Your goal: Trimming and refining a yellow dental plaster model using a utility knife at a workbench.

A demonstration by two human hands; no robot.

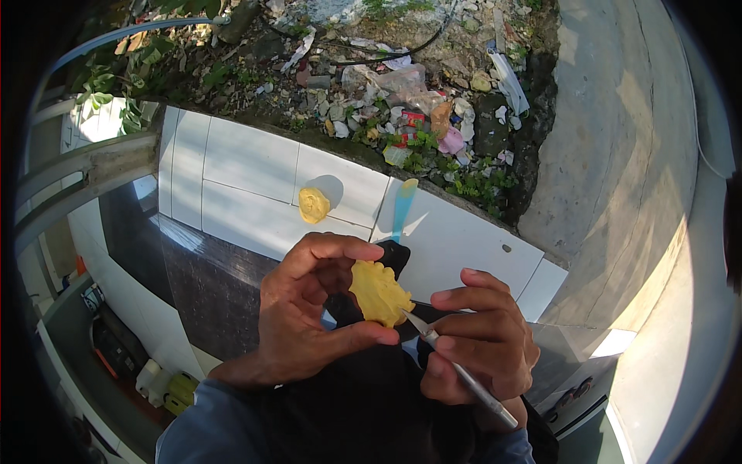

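Observation:
My left hand (309, 301) is closed around the edge of a flat yellow piece that looks like modelling clay (379, 292), with a wavy, notched rim. Thumb and fingers hold it from opposite sides. In my right hand (487, 340) is a slim silver craft knife (471, 383), gripped like a pen. Its blade tip touches the right edge of the yellow piece. Beyond my hands, a rounded yellow lump (314, 205) of similar stuff rests on the white tiled ledge (247, 162). A light-blue flat tool (403, 209) with a yellow-smeared end lies on the tiles to its right.
Past the ledge is a strip of dirt (363, 93) with stones, weeds and litter. A concrete path (595, 155) runs along the right. On the left stands a curved metal rail (93, 170); dark glossy tiles (209, 286) lie below the ledge.

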